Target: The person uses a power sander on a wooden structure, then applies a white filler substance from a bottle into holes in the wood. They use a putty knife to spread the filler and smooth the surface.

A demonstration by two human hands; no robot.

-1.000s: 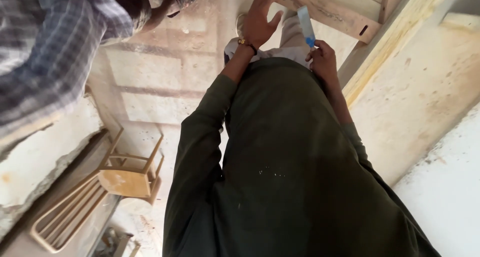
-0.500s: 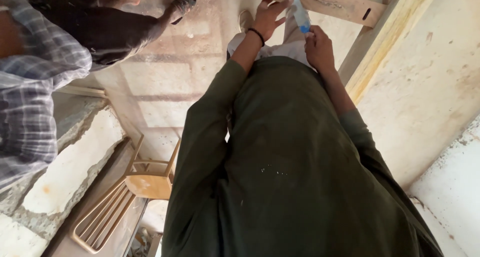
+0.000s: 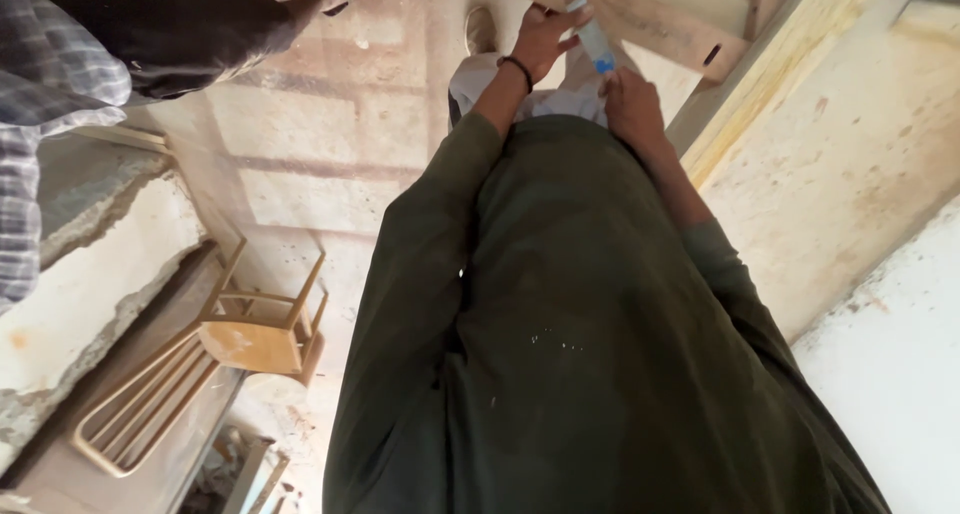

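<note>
While both hands grip the blue-and-white tube, left hand fingers curled on its top and right hand clamped low, keep it steady over the wooden frame.

small whitish tube with a blue band; tilted, upper end sticking up past the fingers; held out front, over the pale wooden plank
</note>
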